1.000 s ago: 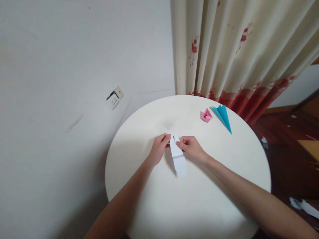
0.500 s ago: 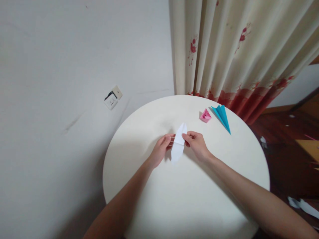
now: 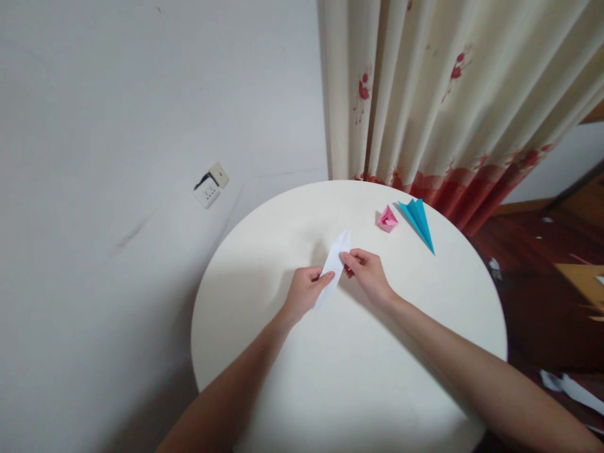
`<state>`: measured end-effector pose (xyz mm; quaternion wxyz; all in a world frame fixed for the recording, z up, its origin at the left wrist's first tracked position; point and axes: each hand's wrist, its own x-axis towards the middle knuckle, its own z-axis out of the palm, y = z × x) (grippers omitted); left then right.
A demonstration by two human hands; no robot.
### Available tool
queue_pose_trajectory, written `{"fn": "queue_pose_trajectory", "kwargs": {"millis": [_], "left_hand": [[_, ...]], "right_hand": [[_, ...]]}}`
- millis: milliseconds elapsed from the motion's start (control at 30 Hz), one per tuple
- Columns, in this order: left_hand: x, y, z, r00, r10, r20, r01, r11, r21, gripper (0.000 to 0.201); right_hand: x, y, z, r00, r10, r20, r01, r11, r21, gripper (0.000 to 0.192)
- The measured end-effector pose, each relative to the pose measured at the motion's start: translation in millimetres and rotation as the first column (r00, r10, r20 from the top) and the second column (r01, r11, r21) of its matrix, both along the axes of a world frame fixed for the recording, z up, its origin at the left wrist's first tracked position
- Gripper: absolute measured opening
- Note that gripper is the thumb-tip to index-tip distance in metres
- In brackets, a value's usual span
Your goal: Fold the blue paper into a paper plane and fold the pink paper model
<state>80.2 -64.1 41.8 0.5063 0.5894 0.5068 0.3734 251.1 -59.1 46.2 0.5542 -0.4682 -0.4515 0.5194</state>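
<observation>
A folded piece of white paper (image 3: pixel 333 263), long and narrow, is held between my two hands above the table. My left hand (image 3: pixel 306 288) grips its left edge low down, the thumb lying across the paper's face. Higher up, on the right edge, my right hand (image 3: pixel 367 272) pinches the paper between thumb and curled fingers. The fingers behind the paper are partly hidden. The paper slants, its pointed upper end leaning right.
The round white table (image 3: pixel 358 371) stands by a wall and a floral curtain (image 3: pixel 425 94). A pink paper fold (image 3: pixel 387 219) and a blue paper plane (image 3: pixel 419 221) lie toward its far right edge. A socket (image 3: pixel 206 192) is on the wall. Paper scraps (image 3: pixel 578 391) lie at lower right.
My left thumb has come over onto the front of the white paper. The paper has tilted more to the right at its top and looks narrower. My right hand keeps its pinch.
</observation>
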Motion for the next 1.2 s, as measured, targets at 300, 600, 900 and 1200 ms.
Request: {"fn": "queue_pose_trajectory", "kwargs": {"millis": [300,600,900,1200], "left_hand": [[3,-1,3.5,0.987,-0.006,0.160,-0.006,0.997,0.073,0.050],[7,1,0.0,0.954,-0.060,0.294,0.044,0.997,0.059,0.034],[5,4,-4.9,0.985,0.058,0.164,-0.087,0.981,0.172,0.026],[11,1,-4.7,0.982,0.146,0.121,-0.171,0.959,0.228,0.025]], "right_hand": [[-5,-3,-7.2,0.960,0.183,-0.214,-0.210,0.972,-0.110,0.046],[-10,-5,-3.6,0.955,0.144,-0.260,-0.176,0.979,-0.104,0.044],[-12,-7,-3.5,0.983,0.072,-0.170,-0.094,0.988,-0.123,0.040],[-15,-5,-6.4,0.995,0.021,-0.094,-0.023,0.999,-0.023,0.031]]}}
